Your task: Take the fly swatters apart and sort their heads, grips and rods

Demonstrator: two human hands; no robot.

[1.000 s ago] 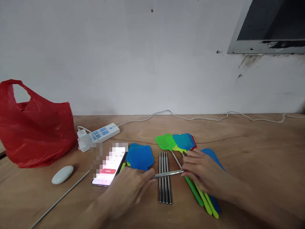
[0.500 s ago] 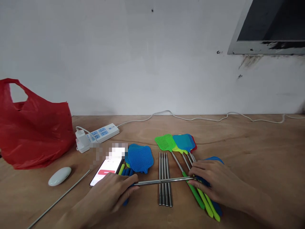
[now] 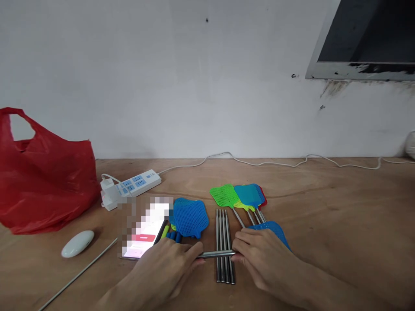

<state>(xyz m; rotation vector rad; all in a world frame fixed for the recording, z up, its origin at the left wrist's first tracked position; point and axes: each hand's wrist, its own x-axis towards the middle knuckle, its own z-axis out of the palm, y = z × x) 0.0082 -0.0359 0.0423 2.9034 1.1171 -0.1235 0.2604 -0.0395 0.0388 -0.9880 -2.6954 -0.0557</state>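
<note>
Between my two hands runs the short metal rod (image 3: 216, 254) of a fly swatter, lying level above the table. My left hand (image 3: 165, 268) is closed around its left end, and the handle is hidden in my palm. My right hand (image 3: 262, 259) pinches the other end, with a blue mesh head (image 3: 275, 231) showing behind the fingers. Beneath the rod lie several loose metal rods (image 3: 223, 229), side by side. Past my right hand rest fly swatters with green (image 3: 223, 195), yellow, blue and red heads. Loose blue mesh heads (image 3: 190, 218) and colored handles (image 3: 165, 231) sit beyond my left hand.
A lit phone (image 3: 145, 237) lies left of the handles. Farther left are a white oval object (image 3: 78, 243), a thin grey cable (image 3: 78, 274) and a red plastic bag (image 3: 48, 181). Behind stands a white power strip (image 3: 139, 183), its cord running along the wall.
My hands have come closer together, the right moving left with the blue head and the left moving right. Less of the rod shows between them.
</note>
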